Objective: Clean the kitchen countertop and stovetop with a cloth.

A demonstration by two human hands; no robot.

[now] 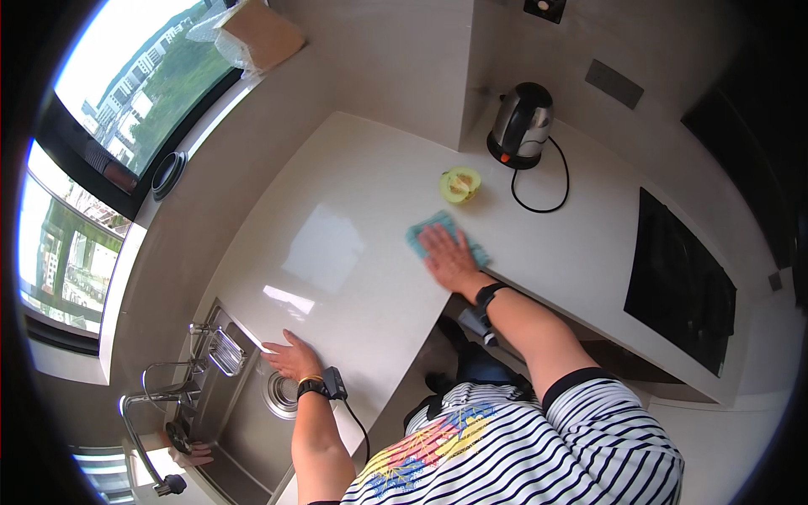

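Observation:
My right hand (449, 257) lies flat, fingers spread, on a teal cloth (435, 228) at the inner corner of the pale countertop (379, 164); the hand looks slightly blurred. Just beyond the cloth, a halved pale-green fruit (460, 185) rests with its cut side showing. My left hand (293, 358) is at the edge of the steel sink (246, 435), fingers apart and nothing held. Each wrist wears a black band, and a small black device with a cable is at the left one.
A steel and black electric kettle (522, 126) with a looped cord stands against the wall. To the right is a black cooktop (680, 284). A chrome faucet (136, 423) and wire rack (226, 352) are by the sink. A cardboard piece in bubble wrap (264, 35) sits on the windowsill.

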